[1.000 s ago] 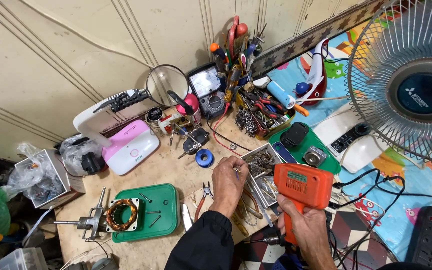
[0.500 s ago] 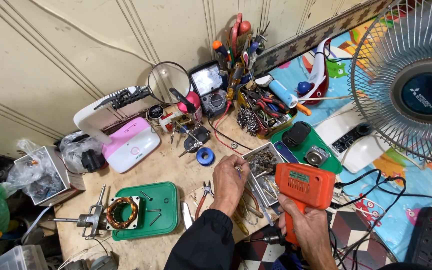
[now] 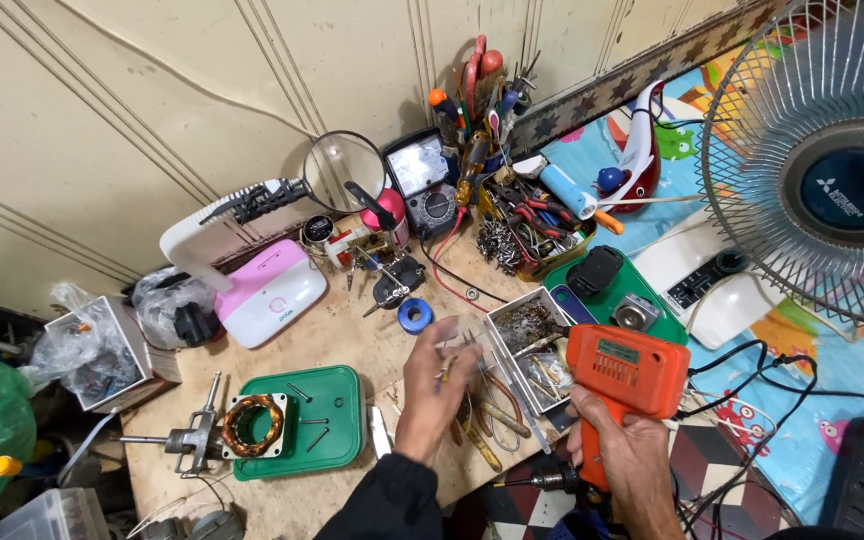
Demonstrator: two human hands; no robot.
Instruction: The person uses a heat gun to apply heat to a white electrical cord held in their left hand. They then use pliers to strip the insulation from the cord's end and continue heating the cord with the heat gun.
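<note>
The right hand (image 3: pixel 632 455) is keeping its fingers wrapped tight round the grip of the orange drill (image 3: pixel 620 372), which is staying put at about four o'clock on the tabletop (image 3: pixel 352 335). Just at nine o'clock of it, the left hand (image 3: pixel 432 395) is lifting off the parts tray (image 3: pixel 527 345) it was reaching into a moment ago, its fingers now pinched loosely on a small thin piece, perhaps a bit or screw. Farther off at nine o'clock, the green lid (image 3: pixel 337 415) with the copper coil (image 3: pixel 252 425) is lying untouched.
</note>
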